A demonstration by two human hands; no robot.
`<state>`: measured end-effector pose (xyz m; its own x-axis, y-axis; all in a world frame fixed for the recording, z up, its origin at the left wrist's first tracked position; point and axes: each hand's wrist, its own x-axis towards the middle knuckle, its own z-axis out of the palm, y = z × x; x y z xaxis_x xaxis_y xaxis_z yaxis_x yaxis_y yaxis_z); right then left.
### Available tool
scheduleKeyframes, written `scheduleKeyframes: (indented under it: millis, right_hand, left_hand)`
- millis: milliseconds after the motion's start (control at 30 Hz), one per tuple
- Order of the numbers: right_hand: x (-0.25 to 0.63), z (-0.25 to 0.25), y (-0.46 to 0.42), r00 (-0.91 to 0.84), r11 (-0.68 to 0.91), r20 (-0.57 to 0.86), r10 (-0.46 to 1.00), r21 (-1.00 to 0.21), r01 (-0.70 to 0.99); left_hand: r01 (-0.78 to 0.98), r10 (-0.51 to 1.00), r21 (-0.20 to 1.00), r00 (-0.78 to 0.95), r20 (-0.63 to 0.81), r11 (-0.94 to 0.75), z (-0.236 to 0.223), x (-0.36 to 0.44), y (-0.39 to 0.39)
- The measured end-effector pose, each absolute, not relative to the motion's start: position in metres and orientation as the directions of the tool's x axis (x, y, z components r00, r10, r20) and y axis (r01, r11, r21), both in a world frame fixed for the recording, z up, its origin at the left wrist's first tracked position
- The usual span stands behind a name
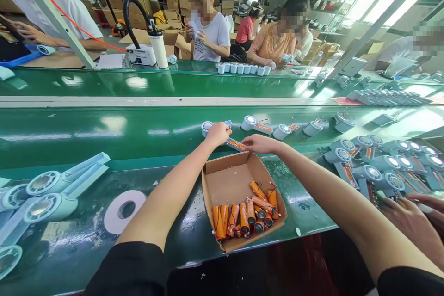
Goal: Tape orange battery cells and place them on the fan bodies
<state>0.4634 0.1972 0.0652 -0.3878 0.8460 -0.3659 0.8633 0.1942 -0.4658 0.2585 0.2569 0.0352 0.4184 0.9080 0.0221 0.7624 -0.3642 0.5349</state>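
My left hand (218,134) is closed over a light blue handheld fan at the near side of the belt. The fan's round head (207,127) shows left of my fingers, and a light blue strip shows behind them. An open fan handle (236,144) with an orange insert stretches between my hands; whether it joins that head is hidden. My right hand (259,143) pinches the handle's right end, its fingertips partly hidden. Just below my hands, an open cardboard box (225,180) holds several orange cylindrical batteries (243,217) with thin wires.
Light blue fans (50,194) and a white tape roll (125,212) lie left. More fans with exposed wires (282,131) line the green belt (156,125). A co-worker's hands (409,222) are beside a fan cluster (388,162) at right. Other people sit across the belt.
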Motion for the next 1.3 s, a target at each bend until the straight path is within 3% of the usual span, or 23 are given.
scheduleKeyframes:
  millis: [200,467,633,767,833,967,1067,1200,1300]
  right_hand:
    - [0.471,0.039,0.208,-0.326,0.043,-0.361,0.874,-0.609,0.792]
    - [0.464,0.034,0.200,-0.158,-0.128,-0.352,0.923,-0.666,0.735]
    - [0.463,0.044,0.192,0.005,-0.151,-0.211,0.977,-0.683,0.715]
    - [0.477,0.045,0.165,0.134,-0.107,-0.021,0.991,-0.733,0.672]
    - [0.479,0.045,0.137,0.140,-0.042,0.058,0.988,-0.784,0.620]
    - [0.445,0.058,0.067,-0.004,0.189,0.211,0.978,-0.870,0.455]
    - [0.388,0.072,0.017,-0.181,0.242,0.198,0.963,-0.932,0.269]
    - [0.307,0.060,-0.041,-0.462,-0.031,-0.008,0.887,-0.999,-0.043]
    - [0.280,0.033,-0.075,-0.709,-0.197,-0.155,0.688,-0.980,0.023]
  left_hand:
    - [0.736,0.893,0.556,0.450,0.025,-0.386,0.027,0.261,0.261]
    - [0.641,0.874,0.661,0.484,0.048,-0.391,0.047,0.264,0.253]
    - [0.568,0.888,0.720,0.433,0.151,-0.399,0.067,0.200,0.197]
    - [0.684,0.925,0.635,0.351,0.146,-0.360,0.054,0.067,0.103]
    - [0.806,0.923,0.460,0.373,0.091,-0.372,0.040,-0.003,0.056]
    - [0.872,0.881,0.135,0.459,0.116,-0.471,0.014,-0.071,0.001]
    - [0.827,0.783,0.008,0.529,0.328,-0.562,0.018,-0.045,-0.013]
    - [0.756,0.585,-0.035,0.534,0.611,-0.654,0.042,0.009,-0.033]
    - [0.726,0.523,-0.042,0.533,0.665,-0.687,0.047,0.007,-0.039]
